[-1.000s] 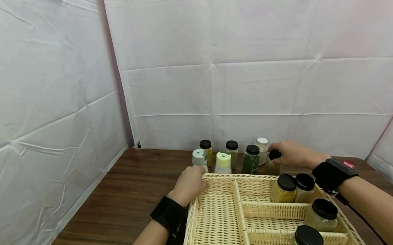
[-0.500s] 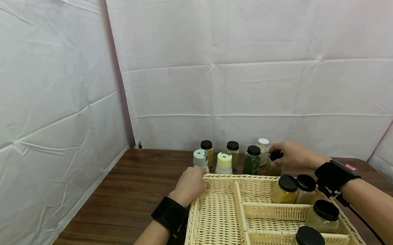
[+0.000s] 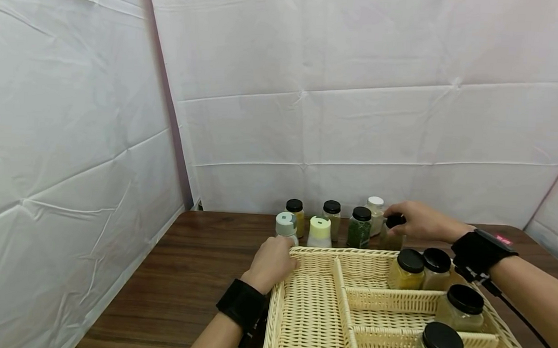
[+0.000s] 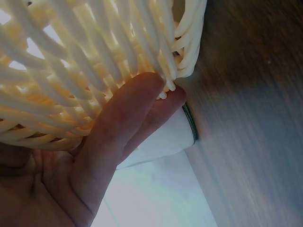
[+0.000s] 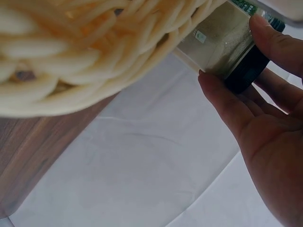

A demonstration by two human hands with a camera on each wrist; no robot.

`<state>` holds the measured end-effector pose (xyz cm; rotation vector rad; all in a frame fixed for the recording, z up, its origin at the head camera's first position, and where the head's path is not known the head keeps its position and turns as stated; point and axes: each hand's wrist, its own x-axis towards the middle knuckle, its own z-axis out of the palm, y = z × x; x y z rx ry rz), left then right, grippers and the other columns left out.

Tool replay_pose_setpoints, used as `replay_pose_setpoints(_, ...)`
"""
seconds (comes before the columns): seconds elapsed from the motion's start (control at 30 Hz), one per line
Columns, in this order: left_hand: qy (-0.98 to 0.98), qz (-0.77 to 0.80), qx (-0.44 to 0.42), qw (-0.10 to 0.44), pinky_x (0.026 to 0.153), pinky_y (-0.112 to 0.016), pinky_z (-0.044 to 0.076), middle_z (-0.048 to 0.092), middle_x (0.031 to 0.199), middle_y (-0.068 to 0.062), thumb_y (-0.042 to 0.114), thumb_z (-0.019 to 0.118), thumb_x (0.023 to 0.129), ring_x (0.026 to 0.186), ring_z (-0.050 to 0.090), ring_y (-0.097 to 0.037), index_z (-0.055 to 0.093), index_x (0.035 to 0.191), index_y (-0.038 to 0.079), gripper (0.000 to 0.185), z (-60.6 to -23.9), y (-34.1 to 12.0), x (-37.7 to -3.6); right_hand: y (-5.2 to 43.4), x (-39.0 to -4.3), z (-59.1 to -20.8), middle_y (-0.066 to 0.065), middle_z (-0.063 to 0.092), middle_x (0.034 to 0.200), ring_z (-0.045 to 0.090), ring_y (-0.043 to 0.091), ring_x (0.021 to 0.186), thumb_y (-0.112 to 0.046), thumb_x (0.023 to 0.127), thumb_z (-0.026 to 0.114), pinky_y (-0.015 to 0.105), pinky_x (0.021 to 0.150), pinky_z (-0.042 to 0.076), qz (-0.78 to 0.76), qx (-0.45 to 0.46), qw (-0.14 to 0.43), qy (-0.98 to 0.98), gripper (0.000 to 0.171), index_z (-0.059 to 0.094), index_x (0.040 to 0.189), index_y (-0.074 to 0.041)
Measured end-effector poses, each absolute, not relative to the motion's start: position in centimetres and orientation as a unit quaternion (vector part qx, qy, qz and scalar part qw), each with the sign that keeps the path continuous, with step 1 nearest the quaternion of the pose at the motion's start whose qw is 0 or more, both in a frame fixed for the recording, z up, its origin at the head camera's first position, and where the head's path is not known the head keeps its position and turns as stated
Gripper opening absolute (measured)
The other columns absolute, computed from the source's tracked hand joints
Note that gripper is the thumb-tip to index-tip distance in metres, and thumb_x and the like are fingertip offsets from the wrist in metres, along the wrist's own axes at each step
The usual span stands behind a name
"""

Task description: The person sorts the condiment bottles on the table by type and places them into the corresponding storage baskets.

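Head view: right hand (image 3: 422, 220) pinches black cap of spice jar (image 3: 391, 232) standing on bench (image 3: 195, 274) just behind wicker basket (image 3: 301, 305), at right end of jar row. Neighbours: white-capped jar (image 3: 376, 214), green-herb jar (image 3: 360, 227), yellow-lidded shaker (image 3: 319, 232), grey-lidded shaker (image 3: 286, 228). Left hand (image 3: 270, 262) rests on basket's far-left corner, fingers relaxed. Four black-lidded jars in basket's right compartments. White sheets wall bench on three sides.

Left wrist view: fingers (image 4: 123, 137) straight against basket weave (image 4: 85, 61).

Right wrist view: thumb and fingers (image 5: 227, 104) clamp jar cap; basket rim (image 5: 94, 52) close beside jar.
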<state>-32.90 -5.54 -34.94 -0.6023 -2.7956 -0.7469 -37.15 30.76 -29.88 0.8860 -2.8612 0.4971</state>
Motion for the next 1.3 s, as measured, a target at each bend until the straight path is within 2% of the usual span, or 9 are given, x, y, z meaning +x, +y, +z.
replay_pose_setpoints(0.23, -0.941, -0.252, -0.207, 0.096, 0.074, -0.041, 0.058, 0.075, 0.097, -0.015, 0.007, 0.085, 0.089, 0.087, 0.073, -0.028, 0.075, 0.105, -0.001, 0.02, -34.8, -5.4, -32.9, 30.8, -36.3, -29.0, 0.015, 0.073, 0.113, 0.07, 0.032, 0.099, -0.006, 0.094, 0.081, 0.05, 0.083, 0.056, 0.177, 0.297, 0.082, -0.935, 0.041, 0.067, 0.127, 0.012)
replay_pose_setpoints(0.5, -0.942, -0.245, -0.209, 0.098, 0.074, -0.041, 0.058, 0.075, 0.096, -0.015, 0.006, 0.085, 0.089, 0.087, 0.073, -0.029, 0.075, 0.102, -0.001, 0.019, -34.7, -5.4, -32.7, 30.6, -35.5, -28.4, 0.021, 0.072, 0.118, 0.07, 0.039, 0.104, -0.006, 0.095, 0.08, 0.055, 0.089, 0.056, 0.163, 0.297, 0.108, -0.935, 0.041, 0.066, 0.129, 0.011)
replay_pose_setpoints(0.8, -0.941, -0.252, -0.209, 0.088, 0.075, -0.041, 0.058, 0.074, 0.098, -0.015, 0.008, 0.084, 0.091, 0.089, 0.073, -0.029, 0.075, 0.109, -0.001, 0.021, -34.8, -5.5, -33.0, 30.0, -34.5, -27.5, 0.012, 0.072, 0.109, 0.07, 0.027, 0.094, -0.002, 0.093, 0.081, 0.047, 0.079, 0.057, 0.147, 0.318, 0.167, -0.922, 0.04, 0.067, 0.127, 0.01)
replay_pose_setpoints(1.0, -0.941, -0.255, -0.206, 0.082, 0.075, -0.042, 0.058, 0.074, 0.099, -0.016, 0.007, 0.084, 0.091, 0.089, 0.073, -0.03, 0.075, 0.109, -0.001, 0.022, -34.9, -5.5, -33.0, 29.4, -33.4, -27.0, 0.018, 0.071, 0.115, 0.07, 0.033, 0.099, -0.002, 0.093, 0.081, 0.051, 0.085, 0.056, 0.142, 0.31, 0.184, -0.922, 0.042, 0.066, 0.131, 0.009)
replay_pose_setpoints(1.2, -0.942, -0.251, -0.208, 0.085, 0.078, -0.044, 0.059, 0.075, 0.104, -0.017, 0.008, 0.085, 0.091, 0.094, 0.073, -0.032, 0.075, 0.112, -0.002, 0.026, -34.9, -5.6, -33.0, 28.8, -31.9, -26.5, 0.019, 0.069, 0.126, 0.068, 0.035, 0.11, -0.004, 0.096, 0.079, 0.048, 0.094, 0.055, 0.142, 0.315, 0.193, -0.918, 0.046, 0.063, 0.138, 0.005)
replay_pose_setpoints(1.3, -0.941, -0.25, -0.209, 0.087, 0.079, -0.044, 0.059, 0.075, 0.105, -0.017, 0.009, 0.085, 0.091, 0.096, 0.073, -0.033, 0.075, 0.113, -0.001, 0.026, -34.9, -5.6, -33.1, 28.4, -31.3, -26.3, 0.017, 0.069, 0.127, 0.068, 0.032, 0.11, -0.006, 0.096, 0.079, 0.046, 0.094, 0.055, 0.138, 0.324, 0.204, -0.913, 0.047, 0.063, 0.139, 0.003)
